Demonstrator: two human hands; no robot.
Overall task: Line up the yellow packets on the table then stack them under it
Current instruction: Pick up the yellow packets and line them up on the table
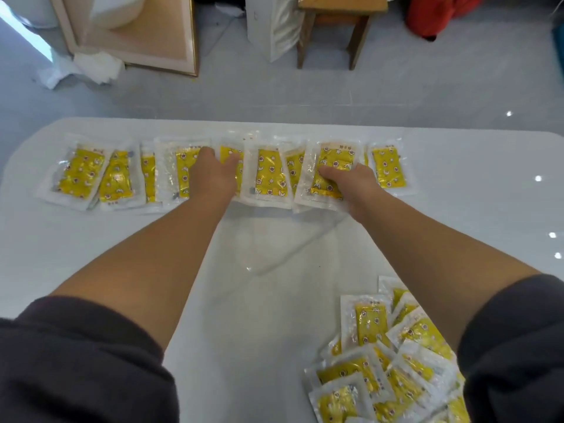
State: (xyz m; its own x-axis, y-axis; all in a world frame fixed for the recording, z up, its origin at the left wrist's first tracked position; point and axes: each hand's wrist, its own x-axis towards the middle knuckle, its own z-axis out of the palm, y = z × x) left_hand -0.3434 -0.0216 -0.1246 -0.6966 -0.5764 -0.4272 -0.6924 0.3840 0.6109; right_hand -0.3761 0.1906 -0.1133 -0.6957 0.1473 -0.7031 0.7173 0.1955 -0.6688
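Several yellow packets in clear wrappers lie in an overlapping row (268, 175) along the far side of the white table (274, 254). My left hand (213, 175) rests flat on the packets in the middle of the row, thumb spread to the right. Near the row's right end, my right hand (354, 184) pinches one yellow packet (332, 161), with the thumb on top of it. One more packet (387, 166) lies to the right of that one. A loose pile of yellow packets (387, 355) sits at the near right of the table, beside my right forearm.
Beyond the table's far edge, on the grey floor, stand a wooden stool (335, 29), a leaning framed board (137, 32), a white bag (274, 29) and crumpled white paper (91, 68). A red bag (436, 13) lies at the far right.
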